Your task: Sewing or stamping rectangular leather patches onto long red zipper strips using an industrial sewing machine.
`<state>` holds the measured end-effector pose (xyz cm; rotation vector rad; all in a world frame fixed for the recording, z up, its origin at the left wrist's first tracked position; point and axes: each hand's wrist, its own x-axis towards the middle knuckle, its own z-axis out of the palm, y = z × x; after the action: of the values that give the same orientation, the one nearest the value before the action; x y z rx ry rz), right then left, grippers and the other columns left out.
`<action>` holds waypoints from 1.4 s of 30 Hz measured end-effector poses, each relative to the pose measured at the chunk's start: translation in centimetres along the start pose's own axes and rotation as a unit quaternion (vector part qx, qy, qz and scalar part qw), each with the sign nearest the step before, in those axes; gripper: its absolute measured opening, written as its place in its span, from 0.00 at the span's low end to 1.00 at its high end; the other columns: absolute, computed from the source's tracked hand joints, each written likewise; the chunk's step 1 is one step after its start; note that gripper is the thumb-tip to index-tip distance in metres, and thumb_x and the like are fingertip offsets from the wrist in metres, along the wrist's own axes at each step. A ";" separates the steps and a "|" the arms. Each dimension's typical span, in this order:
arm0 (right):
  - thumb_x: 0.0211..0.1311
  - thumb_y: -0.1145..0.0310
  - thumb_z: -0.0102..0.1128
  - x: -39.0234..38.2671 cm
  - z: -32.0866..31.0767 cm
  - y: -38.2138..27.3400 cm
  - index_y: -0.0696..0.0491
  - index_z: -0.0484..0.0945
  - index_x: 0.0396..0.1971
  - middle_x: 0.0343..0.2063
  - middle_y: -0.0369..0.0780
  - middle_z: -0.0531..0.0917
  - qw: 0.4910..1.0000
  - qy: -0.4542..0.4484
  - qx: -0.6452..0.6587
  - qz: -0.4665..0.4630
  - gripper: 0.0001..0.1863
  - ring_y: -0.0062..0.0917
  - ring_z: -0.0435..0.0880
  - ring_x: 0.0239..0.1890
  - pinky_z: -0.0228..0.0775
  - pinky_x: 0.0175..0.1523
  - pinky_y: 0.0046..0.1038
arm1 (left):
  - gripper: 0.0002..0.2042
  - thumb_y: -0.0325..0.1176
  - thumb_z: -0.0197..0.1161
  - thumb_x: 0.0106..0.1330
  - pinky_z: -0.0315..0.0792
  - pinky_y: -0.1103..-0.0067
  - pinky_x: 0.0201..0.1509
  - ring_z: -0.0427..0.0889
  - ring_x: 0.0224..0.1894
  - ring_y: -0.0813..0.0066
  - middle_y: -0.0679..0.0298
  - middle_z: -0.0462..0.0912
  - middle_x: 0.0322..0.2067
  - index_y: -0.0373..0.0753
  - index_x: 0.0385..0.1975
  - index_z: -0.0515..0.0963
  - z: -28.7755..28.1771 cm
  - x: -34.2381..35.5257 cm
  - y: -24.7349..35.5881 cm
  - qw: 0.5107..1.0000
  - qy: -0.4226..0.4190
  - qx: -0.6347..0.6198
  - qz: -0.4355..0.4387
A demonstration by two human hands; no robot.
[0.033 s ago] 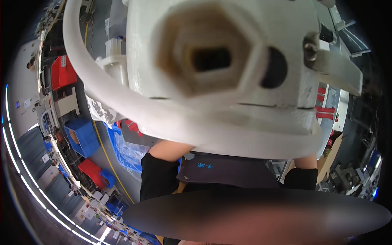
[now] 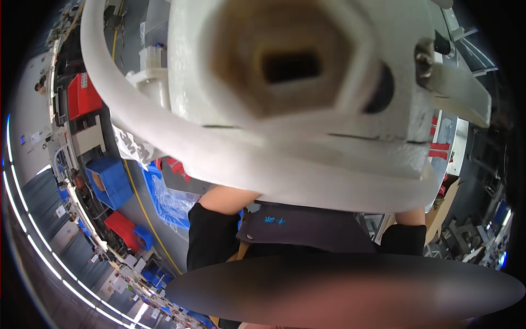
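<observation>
A large white housing (image 2: 400,109) fills the upper middle of the head view, very near the camera. It has a blurred brownish hexagonal fitting (image 2: 235,63) round a dark slot, a metal latch-like piece (image 2: 423,63) with a flat white tab at its right, and a curved white rim (image 2: 112,96) sweeping along its left and bottom. My left hand (image 2: 233,197) reaches under the lower left of the housing, fingers hidden behind it. My right hand (image 2: 411,215) goes in behind the lower right, fingers also hidden. A dark apron (image 2: 304,227) shows below.
A lined blue crate (image 2: 175,205) sits at left, near red parts (image 2: 175,167). Past a yellow floor line stand blue bins (image 2: 109,181) and red bins (image 2: 85,96) along a bench. A cardboard box (image 2: 441,211) and more red parts (image 2: 439,151) are at right. A distant person (image 2: 39,88) is far left.
The housing's hexagonal fitting has shifted slightly up and to the right in the view, and the tab has moved a little right. My forearms are almost where they were.
</observation>
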<state>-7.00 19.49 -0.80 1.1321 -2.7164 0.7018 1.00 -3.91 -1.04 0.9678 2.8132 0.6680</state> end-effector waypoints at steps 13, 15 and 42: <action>0.53 0.74 0.55 -0.1 -0.1 -0.2 0.50 0.81 0.47 0.52 0.36 0.82 1.000 -0.002 0.005 0.001 0.19 0.29 0.77 0.58 0.64 0.64 0.38 | 0.19 0.37 0.50 0.73 0.64 0.67 0.68 0.65 0.66 0.65 0.57 0.66 0.63 0.37 0.61 0.69 1.6 0.1 -2.0 0.969 0.065 0.210 0.109; 0.52 0.74 0.55 0.0 -0.6 -0.3 0.50 0.81 0.47 0.52 0.36 0.82 1.000 -0.017 -0.011 0.000 0.20 0.29 0.77 0.58 0.64 0.64 0.38 | 0.19 0.37 0.50 0.74 0.65 0.68 0.67 0.65 0.65 0.65 0.57 0.67 0.63 0.37 0.60 0.69 1.7 0.2 -1.8 0.964 0.036 0.240 0.111; 0.51 0.75 0.57 0.0 -0.9 -0.6 0.50 0.82 0.47 0.50 0.37 0.83 1.000 -0.011 -0.020 0.014 0.20 0.29 0.78 0.57 0.64 0.65 0.38 | 0.19 0.33 0.51 0.65 0.71 0.66 0.59 0.77 0.54 0.59 0.55 0.76 0.53 0.39 0.55 0.72 3.6 0.0 -0.9 0.885 -0.132 -0.427 -0.133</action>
<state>-6.70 19.54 0.23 1.1015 -2.7563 0.6396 1.29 -3.16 -4.67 0.4381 1.9867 1.4121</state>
